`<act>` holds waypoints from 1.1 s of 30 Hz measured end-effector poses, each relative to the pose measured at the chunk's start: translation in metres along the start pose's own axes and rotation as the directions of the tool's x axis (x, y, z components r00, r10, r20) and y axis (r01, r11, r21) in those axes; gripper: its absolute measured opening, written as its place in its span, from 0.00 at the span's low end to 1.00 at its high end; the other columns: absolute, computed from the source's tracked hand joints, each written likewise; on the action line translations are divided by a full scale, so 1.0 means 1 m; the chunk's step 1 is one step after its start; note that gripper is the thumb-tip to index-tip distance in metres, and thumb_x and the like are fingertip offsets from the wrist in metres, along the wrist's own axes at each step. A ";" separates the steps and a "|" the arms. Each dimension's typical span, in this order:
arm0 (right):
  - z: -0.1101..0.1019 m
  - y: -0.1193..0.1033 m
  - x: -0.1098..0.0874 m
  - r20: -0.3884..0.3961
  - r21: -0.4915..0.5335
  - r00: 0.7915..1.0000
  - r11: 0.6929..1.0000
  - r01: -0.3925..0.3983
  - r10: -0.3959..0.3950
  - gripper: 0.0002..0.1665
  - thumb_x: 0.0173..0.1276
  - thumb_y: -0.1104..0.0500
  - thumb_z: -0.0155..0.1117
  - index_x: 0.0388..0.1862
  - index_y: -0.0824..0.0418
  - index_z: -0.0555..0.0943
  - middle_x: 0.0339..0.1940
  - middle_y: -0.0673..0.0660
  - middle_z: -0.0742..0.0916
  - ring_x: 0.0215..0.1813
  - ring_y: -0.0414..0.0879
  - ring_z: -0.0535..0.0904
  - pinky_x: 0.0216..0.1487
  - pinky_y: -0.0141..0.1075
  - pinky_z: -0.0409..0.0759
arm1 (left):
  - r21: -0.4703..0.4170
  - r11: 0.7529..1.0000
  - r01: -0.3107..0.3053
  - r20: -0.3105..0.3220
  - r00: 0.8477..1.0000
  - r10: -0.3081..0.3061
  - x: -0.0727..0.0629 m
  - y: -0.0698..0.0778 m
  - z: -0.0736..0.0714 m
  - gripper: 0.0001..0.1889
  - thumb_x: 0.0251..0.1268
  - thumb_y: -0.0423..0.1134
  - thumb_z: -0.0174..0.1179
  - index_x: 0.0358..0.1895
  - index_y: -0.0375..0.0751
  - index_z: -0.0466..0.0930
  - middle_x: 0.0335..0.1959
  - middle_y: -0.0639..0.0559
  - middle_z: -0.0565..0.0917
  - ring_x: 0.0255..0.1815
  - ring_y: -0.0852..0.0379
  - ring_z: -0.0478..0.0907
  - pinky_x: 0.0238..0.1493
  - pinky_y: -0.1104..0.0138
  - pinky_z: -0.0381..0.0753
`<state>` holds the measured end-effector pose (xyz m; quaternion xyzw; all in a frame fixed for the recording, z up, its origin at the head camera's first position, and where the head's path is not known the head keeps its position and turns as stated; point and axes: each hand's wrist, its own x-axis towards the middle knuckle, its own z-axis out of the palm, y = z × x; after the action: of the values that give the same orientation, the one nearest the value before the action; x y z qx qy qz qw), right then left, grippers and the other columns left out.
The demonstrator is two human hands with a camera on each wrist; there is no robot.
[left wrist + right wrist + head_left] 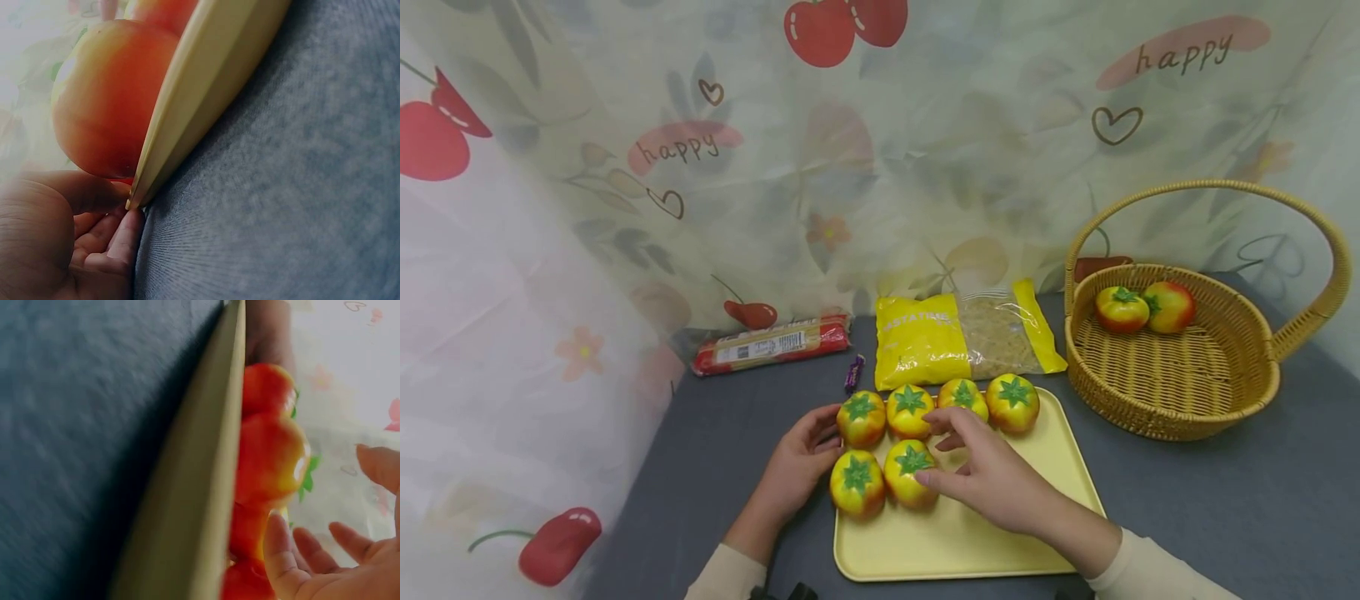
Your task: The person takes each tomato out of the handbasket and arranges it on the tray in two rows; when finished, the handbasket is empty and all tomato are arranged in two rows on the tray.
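Note:
On the yellow tray (985, 546) sit several yellow-red tomatoes with green star-shaped tops, in a back row and a front pair. My left hand (805, 458) is at the tray's left edge, beside the leftmost back tomato (861, 419). In the left wrist view, its thumb and fingers (128, 234) pinch the tray rim under a tomato (115, 100). My right hand (981, 471) hovers over the tray with fingers spread, its thumb by the right front tomato (911, 475). In the right wrist view those fingers (281, 556) are parted and grip nothing.
A wicker basket (1180, 417) with a tall handle stands at the right, two tomatoes (1170, 307) inside. Behind the tray lie a yellow pasta bag (921, 342), a red-ended noodle pack (771, 346) and a small purple-wrapped candy (853, 373). A printed curtain (887, 208) hangs behind the table.

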<state>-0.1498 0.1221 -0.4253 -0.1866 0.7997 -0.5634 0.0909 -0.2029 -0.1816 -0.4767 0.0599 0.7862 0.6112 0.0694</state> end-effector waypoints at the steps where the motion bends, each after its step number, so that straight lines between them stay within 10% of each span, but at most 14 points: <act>1: -0.002 -0.001 0.000 -0.001 0.004 1.000 1.000 0.005 -0.005 0.39 0.76 0.50 0.76 0.77 0.62 0.71 0.71 0.62 0.78 0.67 0.60 0.79 0.53 0.46 0.86 | -0.001 1.000 0.001 -0.001 1.000 -0.001 0.000 0.000 0.000 0.30 0.74 0.24 0.65 0.78 0.37 0.73 0.75 0.41 0.76 0.75 0.43 0.74 0.73 0.49 0.75; 33: -0.083 -0.025 -0.006 -0.111 0.147 0.933 0.923 0.357 -0.343 0.26 0.89 0.66 0.48 0.81 0.58 0.69 0.68 0.67 0.78 0.68 0.58 0.79 0.60 0.41 0.84 | 0.005 1.000 0.013 0.002 1.000 -0.013 0.002 -0.004 -0.001 0.31 0.74 0.25 0.65 0.78 0.37 0.72 0.76 0.40 0.76 0.75 0.42 0.74 0.73 0.50 0.76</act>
<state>-0.1694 0.1890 -0.3730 -0.2947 0.7073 -0.6419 -0.0293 -0.2053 -0.1827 -0.4806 0.0552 0.7880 0.6087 0.0741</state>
